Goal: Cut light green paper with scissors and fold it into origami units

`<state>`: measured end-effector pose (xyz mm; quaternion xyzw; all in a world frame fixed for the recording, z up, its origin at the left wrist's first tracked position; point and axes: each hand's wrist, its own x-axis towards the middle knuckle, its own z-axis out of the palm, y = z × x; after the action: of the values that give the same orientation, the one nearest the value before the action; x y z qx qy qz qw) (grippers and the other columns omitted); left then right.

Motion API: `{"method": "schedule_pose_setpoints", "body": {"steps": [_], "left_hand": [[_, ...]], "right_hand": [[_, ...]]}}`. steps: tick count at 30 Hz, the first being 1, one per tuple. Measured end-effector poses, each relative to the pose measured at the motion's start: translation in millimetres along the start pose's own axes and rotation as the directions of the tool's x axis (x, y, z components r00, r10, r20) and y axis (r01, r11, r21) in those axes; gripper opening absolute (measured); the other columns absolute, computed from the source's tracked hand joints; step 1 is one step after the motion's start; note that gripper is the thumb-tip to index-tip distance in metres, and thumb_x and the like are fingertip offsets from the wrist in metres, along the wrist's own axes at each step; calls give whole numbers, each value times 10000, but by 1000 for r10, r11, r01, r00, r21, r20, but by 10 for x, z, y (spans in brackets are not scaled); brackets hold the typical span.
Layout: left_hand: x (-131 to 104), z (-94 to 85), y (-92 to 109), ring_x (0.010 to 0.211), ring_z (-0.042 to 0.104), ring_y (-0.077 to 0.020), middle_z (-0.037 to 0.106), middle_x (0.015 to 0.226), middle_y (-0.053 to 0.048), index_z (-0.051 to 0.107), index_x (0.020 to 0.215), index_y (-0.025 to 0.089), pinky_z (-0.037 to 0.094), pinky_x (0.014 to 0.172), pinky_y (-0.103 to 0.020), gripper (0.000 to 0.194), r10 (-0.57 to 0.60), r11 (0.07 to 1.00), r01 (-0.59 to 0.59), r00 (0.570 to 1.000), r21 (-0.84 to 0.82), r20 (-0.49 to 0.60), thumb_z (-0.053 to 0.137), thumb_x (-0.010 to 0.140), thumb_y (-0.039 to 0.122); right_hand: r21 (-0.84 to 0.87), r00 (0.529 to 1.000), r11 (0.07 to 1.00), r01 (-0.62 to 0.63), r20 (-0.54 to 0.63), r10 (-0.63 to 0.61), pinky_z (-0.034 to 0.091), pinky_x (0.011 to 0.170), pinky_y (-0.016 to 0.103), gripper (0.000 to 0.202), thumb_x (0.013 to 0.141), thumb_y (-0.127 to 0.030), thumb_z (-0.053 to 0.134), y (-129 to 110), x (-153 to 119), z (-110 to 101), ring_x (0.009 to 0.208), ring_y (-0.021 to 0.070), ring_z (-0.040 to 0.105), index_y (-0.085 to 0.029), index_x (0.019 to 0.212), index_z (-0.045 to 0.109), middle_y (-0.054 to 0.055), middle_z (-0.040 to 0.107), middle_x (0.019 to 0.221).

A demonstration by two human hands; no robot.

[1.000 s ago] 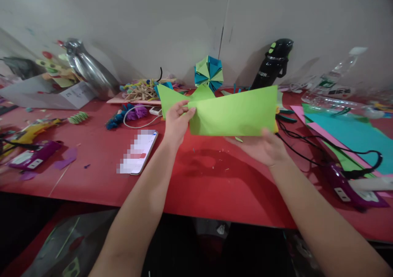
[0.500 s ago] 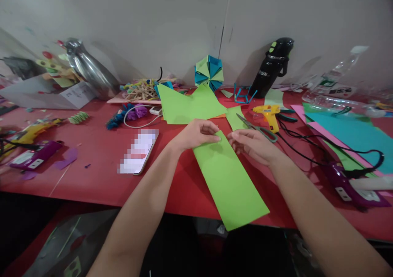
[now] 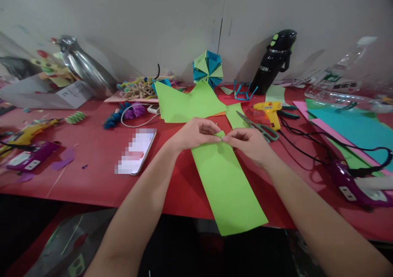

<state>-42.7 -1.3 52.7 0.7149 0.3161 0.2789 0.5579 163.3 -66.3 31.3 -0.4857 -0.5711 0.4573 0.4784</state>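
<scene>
A long strip of green paper [image 3: 229, 183] hangs toward me, its near end reaching past the table's front edge. My left hand [image 3: 199, 134] pinches its far end, thumb on top and fingers behind. My right hand [image 3: 247, 143] is closed on the far right corner, thumb and forefinger meeting close to the left thumb. The fingertips under the paper are hidden. Just beyond the hands lie a larger green sheet [image 3: 190, 103] with a notched far edge and a smaller green piece [image 3: 236, 115]. Grey-handled scissors [image 3: 260, 129] lie beside my right hand.
A phone [image 3: 138, 151] lies left on the red table [image 3: 92, 158]. To the right are a yellow glue gun [image 3: 270, 113] with its cord, a purple power strip [image 3: 350, 183] and coloured sheets [image 3: 353, 123]. A black bottle [image 3: 273, 64] and a paper ball [image 3: 208, 69] stand by the wall.
My right hand has moved left and now grips the paper's far corner; before, it was just off the edge. The strip's near end has shifted slightly toward me.
</scene>
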Motion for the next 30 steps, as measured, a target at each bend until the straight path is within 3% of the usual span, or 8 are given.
{"method": "schedule_pose_setpoints", "body": {"steps": [13, 21, 26, 30], "left_hand": [[-62, 57, 135, 824, 727, -179, 777, 887, -63, 758, 892, 167, 586, 779, -295, 194, 11, 998, -11, 1000, 55, 3, 813, 746, 282], [-52, 51, 157, 779, 698, -148, 774, 870, -49, 770, 885, 171, 557, 735, -254, 190, -25, 997, 26, 1000, 69, -6, 810, 756, 305], [-41, -58, 113, 795, 706, -163, 781, 885, -60, 790, 898, 177, 557, 732, -264, 247, -114, 992, 115, 993, 49, -8, 817, 756, 377], [15, -126, 3, 817, 716, -171, 787, 893, -75, 792, 865, 167, 564, 776, -281, 272, -144, 990, 144, 984, -2, -106, 851, 719, 388]], "right_hand": [[8, 993, 995, 95, -66, -95, 504, 674, 316, 199, 752, -403, 823, -24, 1, 27, 678, 153, 613, -225, 760, 732, 10, 707, 739], [-36, 992, 994, 106, -70, -108, 432, 589, 280, 221, 805, -418, 777, -28, -10, 35, 624, 126, 532, -213, 769, 701, -5, 644, 701], [-19, 985, 996, 84, -148, -86, 380, 559, 277, 257, 814, -450, 758, 12, 25, -4, 600, 121, 474, -211, 771, 677, -15, 590, 691], [47, 974, 995, 84, -216, -72, 386, 580, 279, 275, 812, -460, 759, 97, 82, -23, 600, 120, 461, -214, 773, 641, -23, 569, 693]]}}
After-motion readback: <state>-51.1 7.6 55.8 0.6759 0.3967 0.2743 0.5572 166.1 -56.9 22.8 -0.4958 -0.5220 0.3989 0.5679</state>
